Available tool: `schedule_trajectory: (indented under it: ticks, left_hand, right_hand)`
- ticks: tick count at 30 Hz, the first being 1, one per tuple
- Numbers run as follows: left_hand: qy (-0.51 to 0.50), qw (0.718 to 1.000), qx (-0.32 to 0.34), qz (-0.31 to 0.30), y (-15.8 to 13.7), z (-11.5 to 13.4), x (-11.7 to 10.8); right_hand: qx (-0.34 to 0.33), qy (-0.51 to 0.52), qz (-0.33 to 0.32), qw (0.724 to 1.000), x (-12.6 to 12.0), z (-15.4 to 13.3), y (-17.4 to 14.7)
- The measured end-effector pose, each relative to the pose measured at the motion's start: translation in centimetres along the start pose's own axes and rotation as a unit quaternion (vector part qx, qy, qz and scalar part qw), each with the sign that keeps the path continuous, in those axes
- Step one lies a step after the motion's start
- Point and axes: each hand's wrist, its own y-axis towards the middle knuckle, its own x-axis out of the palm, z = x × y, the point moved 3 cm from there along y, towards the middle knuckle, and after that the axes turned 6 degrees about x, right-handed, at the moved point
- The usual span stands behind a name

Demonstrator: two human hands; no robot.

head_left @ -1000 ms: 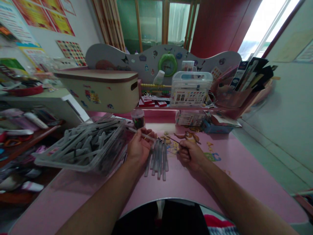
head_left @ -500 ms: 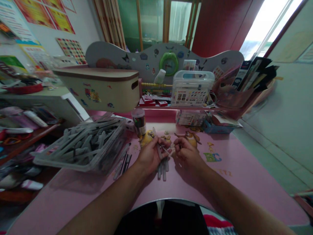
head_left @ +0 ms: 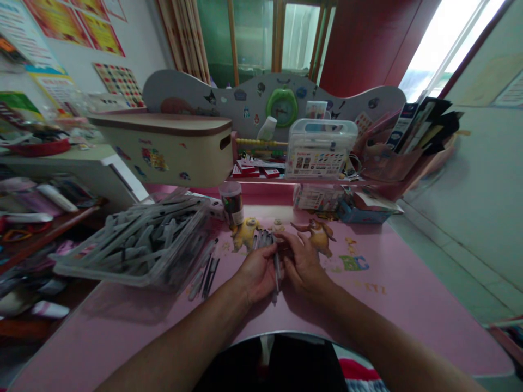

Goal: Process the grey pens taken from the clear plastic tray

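My left hand [head_left: 256, 273] and my right hand [head_left: 300, 263] meet at the middle of the pink desk [head_left: 392, 305]. Between them they hold a clear grey pen [head_left: 277, 265], pointing toward me, over a small bunch of similar pens [head_left: 262, 238] lying on the desk. Which hand grips the pen more firmly is hard to tell; both touch it. A clear plastic tray [head_left: 139, 245] heaped with several grey pens sits to the left of my left hand. A few loose pens [head_left: 206, 270] lie beside the tray.
A small round pot [head_left: 231, 203] stands behind the pens. Along the back are a cream box with a brown lid [head_left: 167, 147], a clear plastic case [head_left: 319, 148], a green clock [head_left: 281, 107] and racks of books [head_left: 420, 130]. Cluttered shelves [head_left: 36, 218] are at left.
Both hands came together from apart. The pen barrel in my left hand and the thin refill in my right were brought together; the hands now hold one pen low over the bunch.
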Motion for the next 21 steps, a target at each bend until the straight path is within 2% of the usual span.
schedule_trajectory:
  ticks: [4,9,15,18,21]
  left_hand:
    - [-0.002,1.0,-0.011,0.005,0.1,-0.1,-0.2]
    - [-0.024,1.0,-0.003,0.003,0.4,-0.2,-0.6]
    - [0.001,1.0,0.026,-0.017,0.9,-0.3,-0.6]
    - [0.001,1.0,0.019,-0.01,0.5,-0.1,-0.4]
    - [0.033,0.999,0.029,0.015,-0.4,0.6,0.0]
  right_hand:
    - [-0.041,-0.01,-0.035,0.998,-0.4,-0.2,0.1]
    - [-0.039,0.019,-0.057,0.997,-0.8,0.2,0.2]
    - [-0.069,-0.05,-0.097,0.992,-0.5,0.1,0.4]
    - [-0.068,-0.014,-0.071,0.995,-1.1,0.4,0.5]
    - [-0.048,0.014,0.008,0.999,-2.0,1.1,0.7]
